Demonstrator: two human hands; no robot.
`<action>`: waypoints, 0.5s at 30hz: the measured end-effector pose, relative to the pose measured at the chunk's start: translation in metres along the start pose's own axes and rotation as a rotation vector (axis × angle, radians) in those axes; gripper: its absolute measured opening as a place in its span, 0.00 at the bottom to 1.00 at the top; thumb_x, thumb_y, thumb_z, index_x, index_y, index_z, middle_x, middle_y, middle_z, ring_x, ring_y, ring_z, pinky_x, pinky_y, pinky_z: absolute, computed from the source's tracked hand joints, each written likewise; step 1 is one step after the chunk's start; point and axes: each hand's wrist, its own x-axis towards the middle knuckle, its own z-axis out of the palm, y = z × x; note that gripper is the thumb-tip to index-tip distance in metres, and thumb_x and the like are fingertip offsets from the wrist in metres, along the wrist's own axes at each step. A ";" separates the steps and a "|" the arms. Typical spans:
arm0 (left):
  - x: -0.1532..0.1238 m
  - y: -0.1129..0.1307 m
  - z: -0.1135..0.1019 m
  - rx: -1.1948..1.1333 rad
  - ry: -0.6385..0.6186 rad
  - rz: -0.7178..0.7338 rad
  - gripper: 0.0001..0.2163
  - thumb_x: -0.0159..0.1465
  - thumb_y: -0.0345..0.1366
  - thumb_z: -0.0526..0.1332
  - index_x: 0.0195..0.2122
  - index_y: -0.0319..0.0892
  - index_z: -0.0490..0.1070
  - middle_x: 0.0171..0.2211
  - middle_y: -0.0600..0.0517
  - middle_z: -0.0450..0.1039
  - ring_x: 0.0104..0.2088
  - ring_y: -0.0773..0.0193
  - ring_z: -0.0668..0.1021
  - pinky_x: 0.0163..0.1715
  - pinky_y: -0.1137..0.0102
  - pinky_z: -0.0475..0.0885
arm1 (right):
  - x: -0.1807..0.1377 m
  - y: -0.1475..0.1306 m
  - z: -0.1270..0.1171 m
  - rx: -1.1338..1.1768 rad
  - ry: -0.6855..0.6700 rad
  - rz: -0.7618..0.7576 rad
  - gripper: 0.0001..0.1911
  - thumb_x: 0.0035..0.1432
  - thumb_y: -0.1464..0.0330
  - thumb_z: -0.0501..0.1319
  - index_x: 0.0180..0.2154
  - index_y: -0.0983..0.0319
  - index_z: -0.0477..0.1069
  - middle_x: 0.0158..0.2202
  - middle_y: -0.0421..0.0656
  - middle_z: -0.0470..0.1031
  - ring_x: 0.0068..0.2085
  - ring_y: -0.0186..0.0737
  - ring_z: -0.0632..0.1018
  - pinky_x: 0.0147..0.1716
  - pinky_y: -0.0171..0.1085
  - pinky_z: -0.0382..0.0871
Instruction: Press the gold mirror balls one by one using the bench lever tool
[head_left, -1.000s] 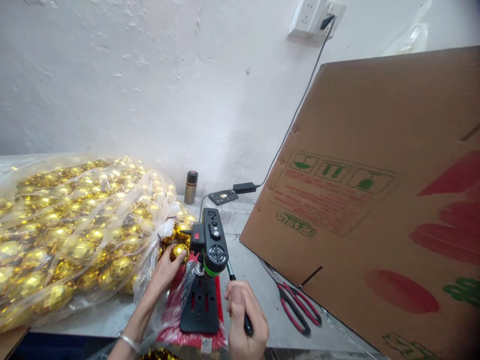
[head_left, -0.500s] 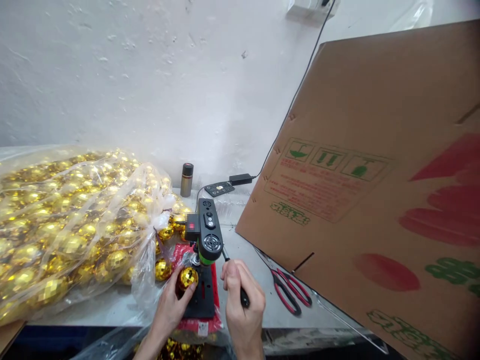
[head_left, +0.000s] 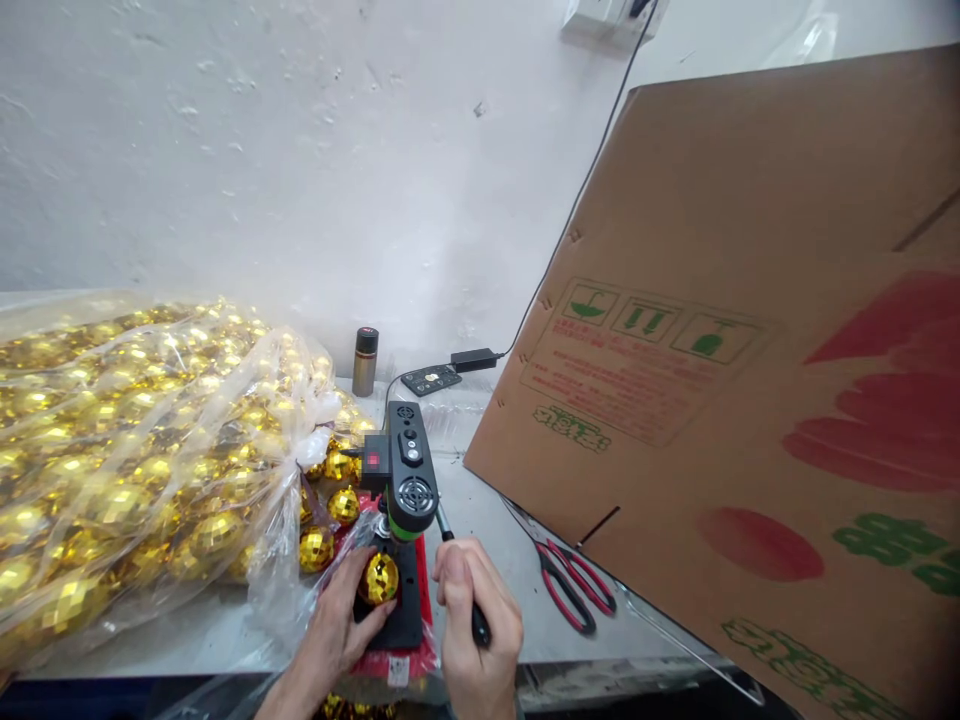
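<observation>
My left hand [head_left: 339,612] holds a shiny gold mirror-tiled ball [head_left: 379,578] between thumb and fingers, over the black base plate [head_left: 401,625] of a small bench drill press [head_left: 412,470]. The ball sits in front of the machine's black head and near its metal chuck [head_left: 383,525]. My right hand [head_left: 478,620] is wrapped around the black-gripped lever [head_left: 481,628] on the machine's right side. Where the drill bit meets the ball, if it does, is hidden. Red plastic wrap [head_left: 426,650] lies under the base.
A big clear bag [head_left: 150,450] of gold balls fills the left, with several loose balls [head_left: 316,549] beside it. Red-handled scissors [head_left: 574,585] lie right of my right hand. A large cardboard box [head_left: 697,330] leans at right. Behind stand a small bottle [head_left: 365,362] and a power adapter [head_left: 474,359].
The view has shifted slightly. The ball in my left hand has come a little towards me relative to the drill head. My right hand stays on the lever.
</observation>
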 end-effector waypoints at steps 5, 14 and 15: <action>0.007 0.008 0.004 0.033 -0.031 -0.008 0.25 0.62 0.44 0.69 0.60 0.44 0.75 0.58 0.38 0.80 0.58 0.42 0.82 0.59 0.49 0.79 | -0.003 0.004 0.001 0.016 0.007 -0.003 0.16 0.71 0.79 0.52 0.31 0.58 0.62 0.26 0.36 0.65 0.27 0.31 0.70 0.27 0.29 0.66; 0.016 0.022 0.005 0.026 -0.138 -0.039 0.25 0.60 0.40 0.70 0.59 0.43 0.75 0.54 0.38 0.80 0.56 0.40 0.81 0.59 0.42 0.76 | -0.024 0.010 0.004 0.034 0.055 0.071 0.16 0.73 0.77 0.51 0.31 0.58 0.63 0.27 0.37 0.67 0.28 0.32 0.70 0.28 0.32 0.64; 0.015 0.023 0.005 0.026 -0.144 -0.046 0.25 0.60 0.40 0.70 0.59 0.43 0.75 0.54 0.38 0.80 0.57 0.40 0.80 0.60 0.42 0.75 | -0.028 0.009 0.007 0.028 0.082 0.098 0.17 0.74 0.77 0.51 0.30 0.58 0.62 0.27 0.37 0.67 0.28 0.32 0.70 0.29 0.32 0.63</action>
